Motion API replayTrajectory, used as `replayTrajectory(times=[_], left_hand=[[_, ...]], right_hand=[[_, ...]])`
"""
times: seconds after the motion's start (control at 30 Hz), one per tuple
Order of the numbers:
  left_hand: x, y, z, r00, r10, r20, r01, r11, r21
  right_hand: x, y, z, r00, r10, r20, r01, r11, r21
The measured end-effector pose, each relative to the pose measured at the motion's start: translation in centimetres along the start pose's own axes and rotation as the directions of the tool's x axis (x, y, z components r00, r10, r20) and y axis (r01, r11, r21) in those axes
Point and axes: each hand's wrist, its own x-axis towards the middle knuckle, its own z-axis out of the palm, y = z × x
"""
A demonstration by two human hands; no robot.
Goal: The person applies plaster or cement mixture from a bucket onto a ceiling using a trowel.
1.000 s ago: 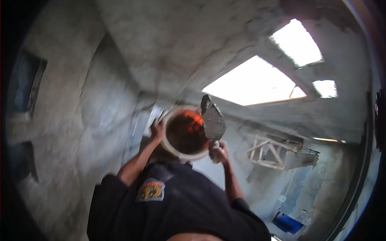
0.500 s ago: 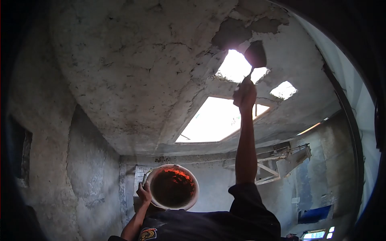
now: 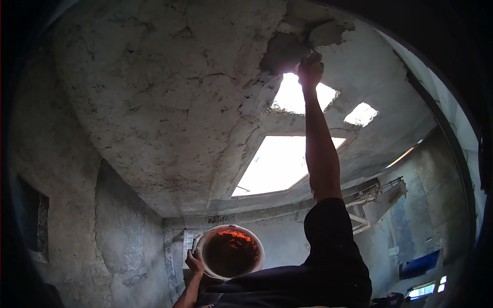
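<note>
My right hand (image 3: 310, 69) is raised on a straight arm and closed on a trowel handle, up against the rough concrete ceiling (image 3: 169, 92). The trowel blade (image 3: 327, 34) lies flat on the ceiling beside a dark patch of wet mortar (image 3: 285, 51). Low in the view, my left hand (image 3: 195, 262) grips the rim of a white bucket (image 3: 231, 251). The bucket's inside glows orange and it is held at chest height.
Bright openings in the ceiling: a large one (image 3: 280, 164) and two smaller ones (image 3: 292, 95) (image 3: 361, 114). A wooden frame (image 3: 377, 197) is fixed to the far wall at right, with a blue object (image 3: 418, 264) below it. A dark wall recess (image 3: 33, 226) is at left.
My right arm went up from beside the bucket to the ceiling, and the trowel now presses on the mortar patch. The bucket dropped lower in view as the view tilted upward.
</note>
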Motion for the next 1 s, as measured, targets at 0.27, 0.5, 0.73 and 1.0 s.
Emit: replayTrajectory(times=[0.27, 0.5, 0.73, 1.0], left_hand=[[0.6, 0.0, 0.2, 0.999, -0.019, 0.038, 0.019, 1.000, 0.001], [0.7, 0.4, 0.3, 1.000, 0.005, 0.003, -0.005, 1.000, 0.004], [0.6, 0.5, 0.0, 0.996, -0.060, 0.072, 0.059, 0.998, 0.010], [0.8, -0.1, 0.3, 0.998, -0.011, 0.058, 0.010, 1.000, 0.026]], right_hand=[[1.1, -3.5, 0.1, 0.870, 0.413, 0.270, -0.484, 0.819, 0.307], [-2.0, -2.0, 4.7, 0.981, 0.165, 0.103, -0.179, 0.972, 0.152], [-4.0, -4.7, -2.2, 0.989, -0.150, 0.001, 0.150, 0.989, -0.001], [-8.6, -3.8, -4.6, 0.985, 0.028, 0.169, -0.089, 0.925, 0.369]])
